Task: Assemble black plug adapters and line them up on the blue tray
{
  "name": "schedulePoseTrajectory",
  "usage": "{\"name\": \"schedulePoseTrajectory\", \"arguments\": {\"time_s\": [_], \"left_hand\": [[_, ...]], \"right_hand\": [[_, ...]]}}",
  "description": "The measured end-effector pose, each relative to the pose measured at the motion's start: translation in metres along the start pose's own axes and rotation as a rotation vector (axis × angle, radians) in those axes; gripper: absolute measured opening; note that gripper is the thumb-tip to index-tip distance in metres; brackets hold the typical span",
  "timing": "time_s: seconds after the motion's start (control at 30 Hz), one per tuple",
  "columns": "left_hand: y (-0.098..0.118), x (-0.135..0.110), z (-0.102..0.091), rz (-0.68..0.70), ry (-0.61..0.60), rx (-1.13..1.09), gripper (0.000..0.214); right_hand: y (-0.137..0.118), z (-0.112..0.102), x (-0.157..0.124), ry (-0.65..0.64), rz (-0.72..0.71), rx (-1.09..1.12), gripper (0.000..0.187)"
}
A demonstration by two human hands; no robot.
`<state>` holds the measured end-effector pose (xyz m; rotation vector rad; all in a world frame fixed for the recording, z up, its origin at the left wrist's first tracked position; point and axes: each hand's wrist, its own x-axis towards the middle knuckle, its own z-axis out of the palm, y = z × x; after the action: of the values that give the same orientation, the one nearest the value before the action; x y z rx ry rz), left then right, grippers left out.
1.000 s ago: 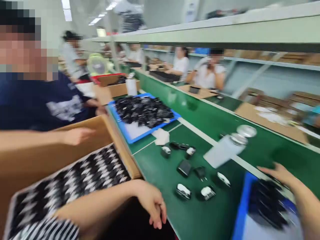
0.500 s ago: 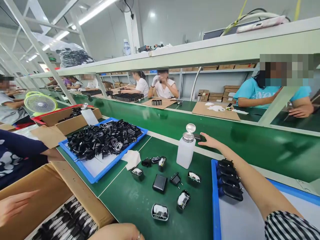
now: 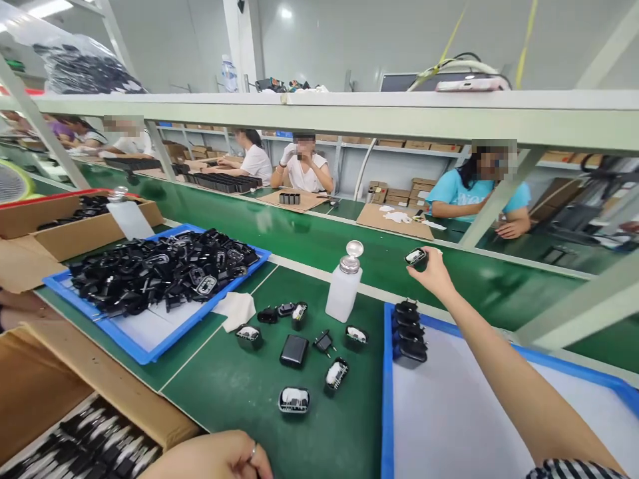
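My right hand (image 3: 434, 272) is stretched out over the green belt and holds a small black charger plug (image 3: 415, 257) in its fingertips, just right of a white pump bottle (image 3: 344, 285). My left hand (image 3: 219, 456) lies at the bottom edge with its fingers curled and a ring showing; what it holds, if anything, is hidden. Several loose black plugs (image 3: 294, 350) lie on the green mat between the hands. A short row of plugs (image 3: 408, 330) stands in the far left corner of the blue tray (image 3: 387, 426) under my right arm.
A blue tray heaped with black plugs (image 3: 150, 269) sits to the left, with a white cloth (image 3: 236, 309) beside it. A cardboard box of packed plugs (image 3: 84, 444) is at bottom left. Other people sit across the line behind a shelf (image 3: 349, 110).
My right hand has picked a plug up off the belt beyond the bottle and lifted it. The view has swung right, and the neighbour's hand at left has dropped out of sight.
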<state>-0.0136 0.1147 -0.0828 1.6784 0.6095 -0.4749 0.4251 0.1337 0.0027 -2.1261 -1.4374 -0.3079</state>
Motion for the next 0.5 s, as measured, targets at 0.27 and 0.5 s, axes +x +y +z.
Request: {"name": "schedulePoseTrajectory", "arguments": {"time_s": [0.27, 0.5], "left_hand": [[0.006, -0.006, -0.001, 0.100, -0.067, -0.062, 0.035], [0.037, -0.032, -0.001, 0.262, 0.233, 0.101, 0.032]], "right_hand": [[-0.070, -0.070, -0.073, 0.365, -0.363, 0.119, 0.044], [-0.136, -0.061, -0.102, 0.250, -0.505, 0.201, 0.052]]}}
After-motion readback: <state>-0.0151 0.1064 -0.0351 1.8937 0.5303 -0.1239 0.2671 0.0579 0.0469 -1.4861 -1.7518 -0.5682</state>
